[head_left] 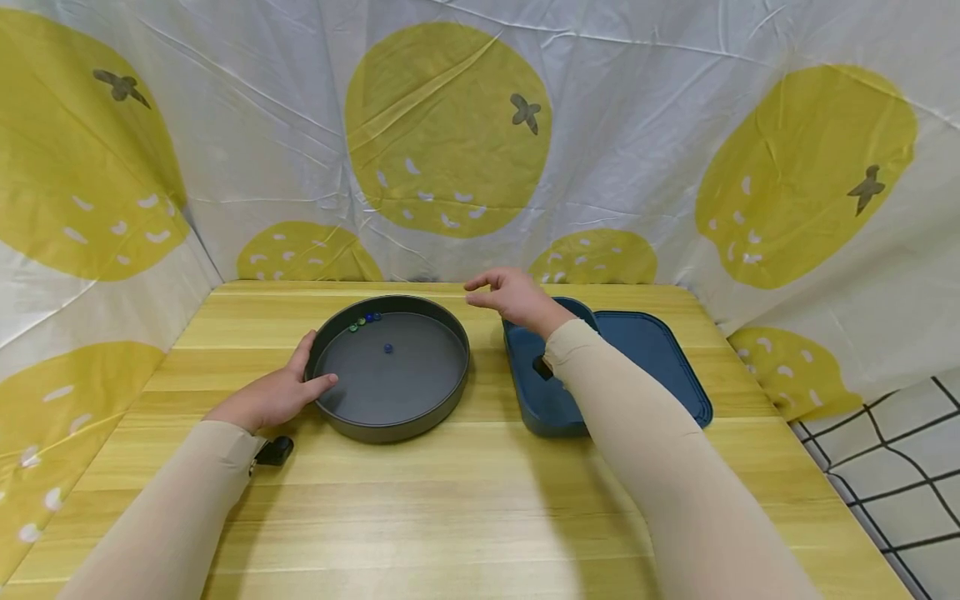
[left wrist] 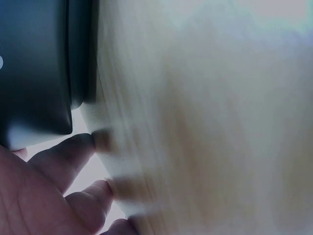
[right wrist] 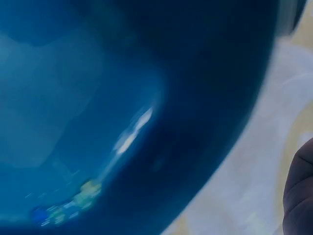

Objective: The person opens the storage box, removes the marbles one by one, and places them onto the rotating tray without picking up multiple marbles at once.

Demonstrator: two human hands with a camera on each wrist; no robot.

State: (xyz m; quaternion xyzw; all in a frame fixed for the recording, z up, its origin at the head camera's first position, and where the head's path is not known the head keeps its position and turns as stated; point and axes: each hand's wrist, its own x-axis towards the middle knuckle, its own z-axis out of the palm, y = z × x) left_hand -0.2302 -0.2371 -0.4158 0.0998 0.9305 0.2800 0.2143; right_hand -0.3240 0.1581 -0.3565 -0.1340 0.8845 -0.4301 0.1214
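Note:
A round dark grey pan point(head_left: 392, 429) stands at the middle left, with several small glass marbles point(head_left: 362, 322) along its far left wall and one blue marble point(head_left: 387, 348) on its floor. My left hand point(head_left: 281, 393) holds the pan's left side, thumb over the rim and fingers outside; fingertips point(left wrist: 100, 188) touch the table. Above the table between pan and blue box point(head_left: 551, 421), my right hand point(head_left: 517, 300) hovers with thumb and forefinger apart, nothing visible between them. Its forearm hides part of the box. Blurred marbles point(right wrist: 73, 203) lie inside the blue box in the right wrist view.
A flat blue lid point(head_left: 648, 350) lies right of the box. The wooden table point(head_left: 435, 508) backs onto a white curtain point(head_left: 630, 142) with yellow fruit prints. At the right, a black-and-white grid cloth point(head_left: 900, 467) shows beyond the table's edge.

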